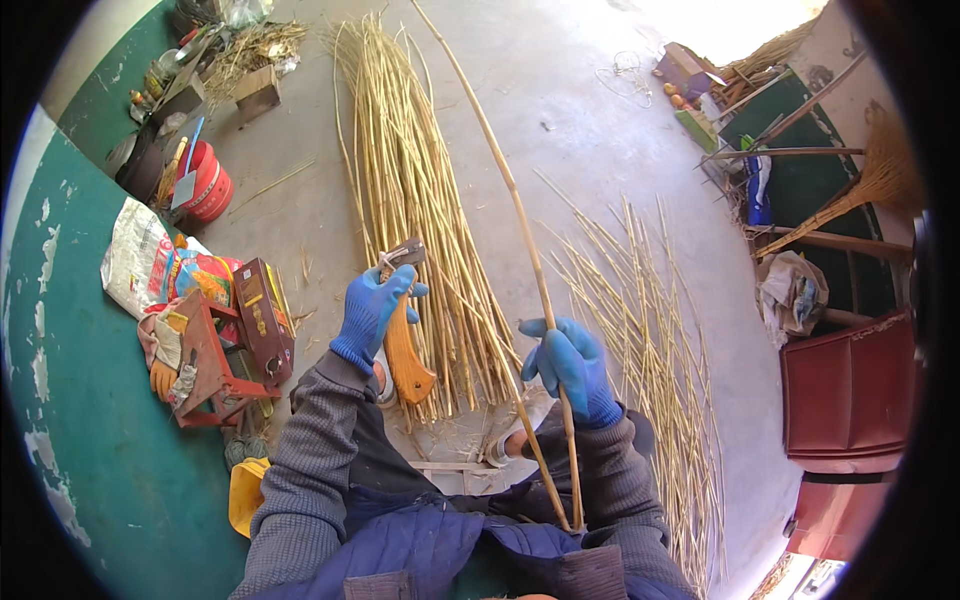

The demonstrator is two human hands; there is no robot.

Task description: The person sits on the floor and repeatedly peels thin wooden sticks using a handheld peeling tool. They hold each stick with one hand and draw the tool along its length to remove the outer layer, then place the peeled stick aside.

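Observation:
My left hand (pixel 375 312), in a blue glove, is closed round a hatchet-like tool with a curved orange wooden handle (pixel 405 355) and a metal head (pixel 405 253) bound with pale cord. The handle's flared end points down toward me. My right hand (pixel 571 368), also gloved in blue, grips a long, thin cane stalk (pixel 503 172). This stalk runs from the far edge of the view down to my lap. A second stalk (pixel 530 430) slants past the left side of my right hand; its lower end meets the first one at my lap.
A big bundle of stalks (pixel 400 140) lies ahead on the floor, with a looser pile (pixel 660 350) to the right. On the left stand a red bucket (pixel 208 182), a red stool (pixel 205 350) and a box (pixel 264 320). A broom (pixel 860 185) and red seat (pixel 850 390) are at right.

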